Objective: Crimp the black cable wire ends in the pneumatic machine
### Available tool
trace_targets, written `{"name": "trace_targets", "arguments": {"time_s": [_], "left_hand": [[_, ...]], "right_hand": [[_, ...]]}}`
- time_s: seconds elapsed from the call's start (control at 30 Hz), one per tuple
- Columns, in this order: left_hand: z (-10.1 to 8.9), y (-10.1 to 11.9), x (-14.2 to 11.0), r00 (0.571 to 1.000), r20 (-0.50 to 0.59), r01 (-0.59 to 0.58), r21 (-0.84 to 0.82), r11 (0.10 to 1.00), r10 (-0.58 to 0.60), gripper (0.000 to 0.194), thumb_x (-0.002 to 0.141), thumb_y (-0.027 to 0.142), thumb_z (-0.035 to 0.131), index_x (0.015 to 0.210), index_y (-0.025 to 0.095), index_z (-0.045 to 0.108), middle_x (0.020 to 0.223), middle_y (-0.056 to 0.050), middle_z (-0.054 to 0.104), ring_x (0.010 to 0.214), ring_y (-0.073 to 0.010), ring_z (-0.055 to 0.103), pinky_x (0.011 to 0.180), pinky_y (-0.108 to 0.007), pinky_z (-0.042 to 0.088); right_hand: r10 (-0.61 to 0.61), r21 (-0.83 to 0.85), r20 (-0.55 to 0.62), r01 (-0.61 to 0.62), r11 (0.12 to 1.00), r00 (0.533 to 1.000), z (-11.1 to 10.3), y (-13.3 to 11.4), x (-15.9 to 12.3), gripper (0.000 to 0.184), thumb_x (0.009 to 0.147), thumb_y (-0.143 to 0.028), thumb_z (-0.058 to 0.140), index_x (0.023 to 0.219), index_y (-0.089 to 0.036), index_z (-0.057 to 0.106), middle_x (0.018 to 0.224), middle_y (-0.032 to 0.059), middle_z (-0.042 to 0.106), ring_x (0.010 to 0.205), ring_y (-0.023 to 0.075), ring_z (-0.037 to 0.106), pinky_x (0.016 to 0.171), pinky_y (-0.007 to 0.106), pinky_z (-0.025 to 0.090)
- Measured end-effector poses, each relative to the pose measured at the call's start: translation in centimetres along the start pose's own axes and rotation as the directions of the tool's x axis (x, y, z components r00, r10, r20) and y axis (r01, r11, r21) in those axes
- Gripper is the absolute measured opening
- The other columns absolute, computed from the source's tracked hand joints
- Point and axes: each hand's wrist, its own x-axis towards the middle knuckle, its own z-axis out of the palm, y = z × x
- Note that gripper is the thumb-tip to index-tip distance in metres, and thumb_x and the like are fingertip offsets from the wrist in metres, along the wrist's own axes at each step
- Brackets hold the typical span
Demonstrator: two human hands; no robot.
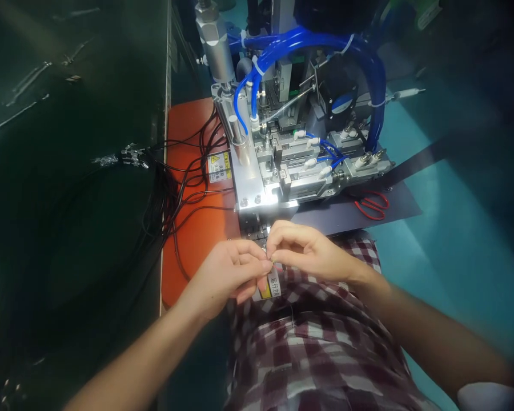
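My left hand (235,271) and my right hand (306,249) meet at the front of a metal machine (261,182), fingertips nearly touching. Thumb and forefinger are pinched together on each hand. Whatever lies between the fingertips is too small to make out. Just below the fingers, a white and yellow label (272,285) shows at the machine's front edge. Behind my hands rises the machine's metal block with its upright cylinder (216,51) and blue air hoses (321,39).
Black cables (167,211) run left from the machine over an orange board (201,228), with bare metal ends (131,155) bunched on the dark surface. Red-handled scissors (372,205) lie at the right on a dark plate (405,205). A warning label (220,166) is on the orange board.
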Motion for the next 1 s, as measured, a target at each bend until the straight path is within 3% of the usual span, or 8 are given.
{"name": "trace_targets", "arguments": {"time_s": [0.17, 0.33, 0.6, 0.8, 1.0], "left_hand": [[0.5, 0.2, 0.1, 0.994, -0.093, -0.063, -0.041, 0.997, 0.059, 0.016, 0.076, 0.024, 0.068, 0.072, 0.011, 0.059, 0.052, -0.001, 0.062, 0.029, -0.0006, 0.035, 0.035, -0.015, 0.019], [0.6, 0.0, 0.1, 0.992, -0.108, -0.073, -0.042, 0.996, 0.069, 0.018, 0.077, 0.025, 0.068, 0.072, 0.011, 0.057, 0.053, -0.001, 0.062, 0.030, -0.0006, 0.035, 0.036, -0.015, 0.020], [0.6, 0.0, 0.0, 0.992, -0.103, -0.071, -0.025, 0.997, 0.068, 0.016, 0.078, 0.024, 0.066, 0.074, 0.011, 0.057, 0.053, -0.001, 0.062, 0.030, -0.0007, 0.036, 0.035, -0.014, 0.020], [0.6, 0.1, 0.0, 0.994, -0.081, -0.081, -0.045, 0.996, 0.077, 0.016, 0.078, 0.025, 0.067, 0.075, 0.012, 0.058, 0.053, -0.001, 0.062, 0.031, -0.0007, 0.036, 0.035, -0.014, 0.018], [0.6, -0.1, 0.0, 0.993, -0.097, -0.075, -0.014, 0.997, 0.074, 0.017, 0.078, 0.025, 0.067, 0.075, 0.012, 0.057, 0.052, 0.000, 0.061, 0.031, -0.0011, 0.036, 0.034, -0.014, 0.020]], "right_hand": [[0.227, 0.136, -0.213, -0.202, 0.970, 0.950, 0.9, -0.4, -0.6, 0.010, 0.087, -0.022, 0.057, 0.080, -0.015, 0.058, 0.074, -0.0007, 0.054, 0.058, 0.0089, 0.045, 0.051, 0.022, 0.036], [0.293, 0.246, -0.263, -0.229, 0.942, 0.919, 1.7, -0.7, -0.9, 0.013, 0.083, -0.024, 0.062, 0.074, -0.015, 0.058, 0.065, -0.0040, 0.051, 0.048, 0.0057, 0.038, 0.045, 0.021, 0.032], [0.360, 0.381, -0.215, -0.262, 0.887, 0.908, 2.0, -0.1, -0.8, 0.019, 0.080, -0.031, 0.066, 0.074, -0.015, 0.059, 0.052, -0.0082, 0.041, 0.044, 0.0050, 0.029, 0.042, 0.021, 0.021], [0.435, 0.526, -0.101, -0.323, 0.787, 0.895, 1.6, 0.2, -1.2, 0.021, 0.077, -0.032, 0.070, 0.075, -0.014, 0.061, 0.060, -0.0058, 0.046, 0.050, 0.0048, 0.030, 0.047, 0.021, 0.019], [0.407, 0.493, -0.128, -0.298, 0.817, 0.904, 1.7, 0.2, -1.1, 0.019, 0.079, -0.031, 0.068, 0.077, -0.013, 0.062, 0.058, -0.0060, 0.045, 0.047, 0.0041, 0.029, 0.044, 0.021, 0.018]]}}
